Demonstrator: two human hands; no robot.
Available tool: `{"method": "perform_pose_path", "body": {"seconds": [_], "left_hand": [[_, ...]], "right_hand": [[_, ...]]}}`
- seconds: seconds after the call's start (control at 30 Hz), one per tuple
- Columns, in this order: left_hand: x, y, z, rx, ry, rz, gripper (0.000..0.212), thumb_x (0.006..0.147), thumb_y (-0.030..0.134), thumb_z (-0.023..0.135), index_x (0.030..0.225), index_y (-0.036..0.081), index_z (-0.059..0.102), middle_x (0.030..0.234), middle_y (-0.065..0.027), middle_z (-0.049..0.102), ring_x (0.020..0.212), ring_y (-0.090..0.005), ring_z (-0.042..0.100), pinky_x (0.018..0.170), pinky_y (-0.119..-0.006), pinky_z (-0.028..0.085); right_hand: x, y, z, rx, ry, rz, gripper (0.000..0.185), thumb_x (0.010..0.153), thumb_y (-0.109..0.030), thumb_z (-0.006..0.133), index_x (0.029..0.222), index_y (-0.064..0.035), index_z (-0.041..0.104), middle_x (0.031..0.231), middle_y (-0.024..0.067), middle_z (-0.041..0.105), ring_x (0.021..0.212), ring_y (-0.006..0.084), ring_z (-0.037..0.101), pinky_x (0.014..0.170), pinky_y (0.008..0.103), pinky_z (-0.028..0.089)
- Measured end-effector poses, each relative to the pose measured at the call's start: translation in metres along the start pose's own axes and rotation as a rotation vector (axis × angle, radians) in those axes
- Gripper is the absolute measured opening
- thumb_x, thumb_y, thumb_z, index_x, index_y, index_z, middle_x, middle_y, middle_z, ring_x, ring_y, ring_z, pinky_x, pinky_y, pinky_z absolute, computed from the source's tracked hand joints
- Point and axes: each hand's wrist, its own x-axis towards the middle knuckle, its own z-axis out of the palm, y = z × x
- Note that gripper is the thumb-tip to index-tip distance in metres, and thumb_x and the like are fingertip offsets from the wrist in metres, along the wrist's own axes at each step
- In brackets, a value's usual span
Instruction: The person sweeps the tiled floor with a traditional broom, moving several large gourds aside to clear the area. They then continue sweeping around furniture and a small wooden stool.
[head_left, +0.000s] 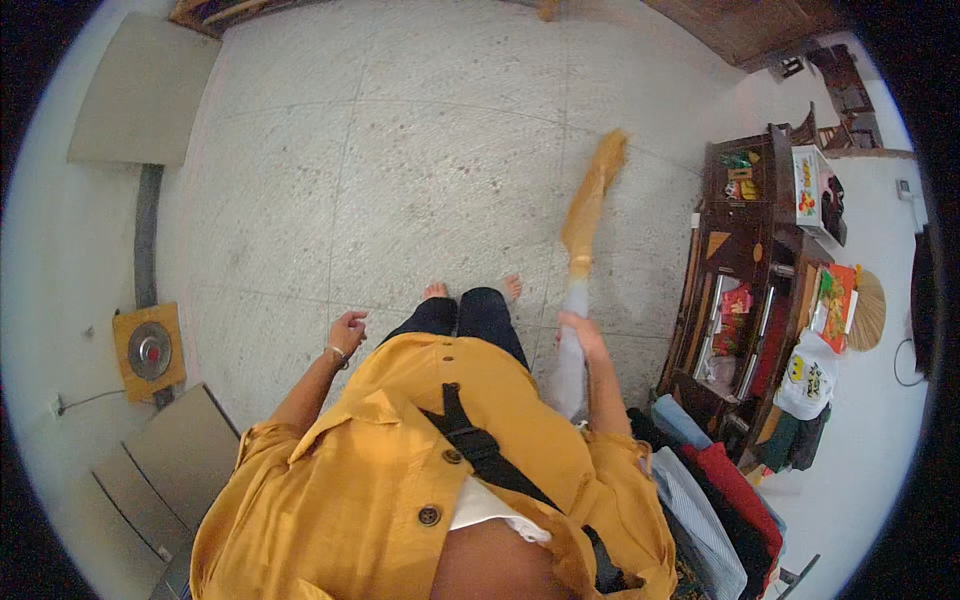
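My right hand (583, 339) grips the pale handle (573, 367) of a straw broom (589, 202). The broom slants away from me, and its yellowish bristle head is blurred over the speckled floor (450, 172). The lower end of the handle passes beside my right forearm, close to my yellow shirt (360, 480). On the other side, my left hand (348, 334) hangs in the air with nothing in it, its fingers loosely bent and apart. A bracelet (339, 355) circles that wrist. My bare feet (435, 290) show between the two hands.
A dark wooden cabinet (739, 262) lines the right side, with bags and boxes on it. Folded clothes (705, 510) are piled at lower right. Along the left wall are a square wooden piece with a round metal part (150, 351) and grey panels (180, 457).
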Motion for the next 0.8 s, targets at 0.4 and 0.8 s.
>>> {"method": "perform_pose_path", "body": {"seconds": [0.4, 0.8], "left_hand": [[-0.012, -0.049, -0.015, -0.16, 0.104, -0.1, 0.031, 0.081, 0.008, 0.051, 0.11, 0.003, 0.057, 0.074, -0.005, 0.06, 0.062, -0.0134, 0.059, 0.051, -0.026, 0.046], [-0.055, -0.064, 0.015, -0.219, 0.366, -0.235, 0.031, 0.081, 0.009, 0.051, 0.11, 0.005, 0.057, 0.072, -0.0049, 0.06, 0.059, -0.0134, 0.059, 0.049, -0.026, 0.047]], "right_hand": [[-0.096, -0.08, 0.132, -0.481, -0.555, 0.012, 0.039, 0.069, -0.014, 0.065, 0.103, -0.0026, 0.051, 0.074, 0.0066, 0.058, 0.06, 0.0161, 0.057, 0.053, 0.0308, 0.046], [0.053, -0.039, 0.132, -1.064, -0.811, -0.057, 0.06, 0.063, -0.031, 0.069, 0.112, 0.0004, 0.056, 0.094, 0.0145, 0.063, 0.072, 0.0232, 0.061, 0.063, 0.0343, 0.049]]}}
